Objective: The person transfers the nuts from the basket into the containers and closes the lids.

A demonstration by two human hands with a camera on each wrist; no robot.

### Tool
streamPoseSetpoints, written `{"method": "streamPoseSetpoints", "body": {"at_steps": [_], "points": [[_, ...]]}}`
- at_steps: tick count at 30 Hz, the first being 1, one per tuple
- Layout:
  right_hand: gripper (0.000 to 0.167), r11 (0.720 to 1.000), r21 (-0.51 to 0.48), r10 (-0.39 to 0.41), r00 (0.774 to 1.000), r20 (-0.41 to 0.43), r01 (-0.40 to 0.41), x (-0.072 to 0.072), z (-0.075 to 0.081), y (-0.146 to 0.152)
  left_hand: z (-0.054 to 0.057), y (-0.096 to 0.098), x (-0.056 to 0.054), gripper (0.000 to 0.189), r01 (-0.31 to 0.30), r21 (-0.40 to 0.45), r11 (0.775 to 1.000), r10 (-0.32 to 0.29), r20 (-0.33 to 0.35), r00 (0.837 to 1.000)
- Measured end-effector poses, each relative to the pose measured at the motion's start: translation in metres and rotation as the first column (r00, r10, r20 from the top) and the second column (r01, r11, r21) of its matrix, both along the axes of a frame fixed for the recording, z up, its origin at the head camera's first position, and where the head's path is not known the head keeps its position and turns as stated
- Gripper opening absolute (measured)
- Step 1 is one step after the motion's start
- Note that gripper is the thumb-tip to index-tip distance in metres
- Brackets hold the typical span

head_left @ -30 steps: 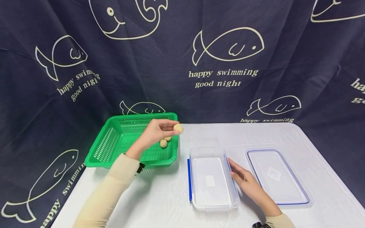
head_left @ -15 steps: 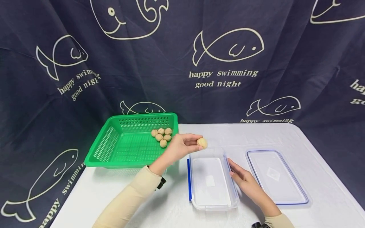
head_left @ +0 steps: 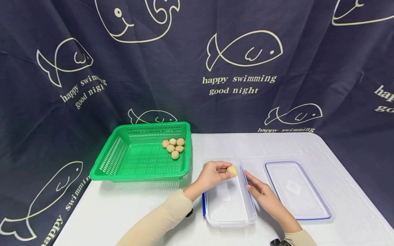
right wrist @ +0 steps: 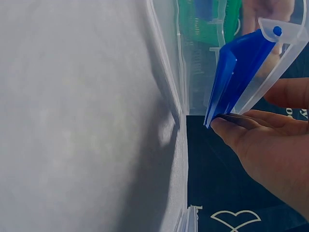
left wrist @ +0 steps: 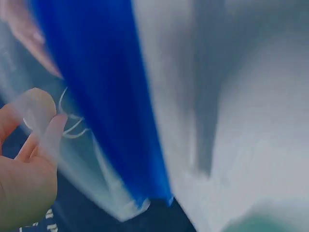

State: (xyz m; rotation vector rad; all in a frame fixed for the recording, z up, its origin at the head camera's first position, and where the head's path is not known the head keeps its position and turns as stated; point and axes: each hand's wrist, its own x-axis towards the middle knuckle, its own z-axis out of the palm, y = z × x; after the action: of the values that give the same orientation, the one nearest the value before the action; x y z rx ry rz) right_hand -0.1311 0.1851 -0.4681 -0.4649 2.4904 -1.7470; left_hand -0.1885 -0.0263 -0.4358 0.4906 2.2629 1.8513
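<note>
My left hand pinches a walnut between thumb and fingertips, above the far part of a clear plastic box. In the left wrist view the walnut shows through the box wall, partly hidden by fingers. My right hand rests against the box's right side, its fingers fairly straight. The right wrist view has those fingers touching the blue latch flap, which hangs open. Several walnuts lie in the right part of a green basket.
A clear lid with a blue seal lies flat to the right of the box. The white-covered table ends at a dark blue cloth printed with fish. The basket stands at the back left.
My left hand has carried the walnut from the basket rightward and nearer, over the box. The basket's walnuts came into view as the hand moved off. My right hand stays at the box.
</note>
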Motion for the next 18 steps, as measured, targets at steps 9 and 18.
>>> {"method": "streamPoseSetpoints", "body": {"at_steps": [9,18], "points": [[0.050,1.000,-0.028,0.012,0.999,0.037,-0.011,-0.001,0.000,0.001,-0.022,0.014,0.003,0.030,0.023,-0.128,0.991,-0.032,-0.070,0.997],[0.050,1.000,-0.019,0.002,0.999,0.038,-0.001,0.000,-0.003,0.001,-0.024,0.022,0.006,0.028,0.038,-0.256,0.966,-0.065,-0.099,0.993]]}}
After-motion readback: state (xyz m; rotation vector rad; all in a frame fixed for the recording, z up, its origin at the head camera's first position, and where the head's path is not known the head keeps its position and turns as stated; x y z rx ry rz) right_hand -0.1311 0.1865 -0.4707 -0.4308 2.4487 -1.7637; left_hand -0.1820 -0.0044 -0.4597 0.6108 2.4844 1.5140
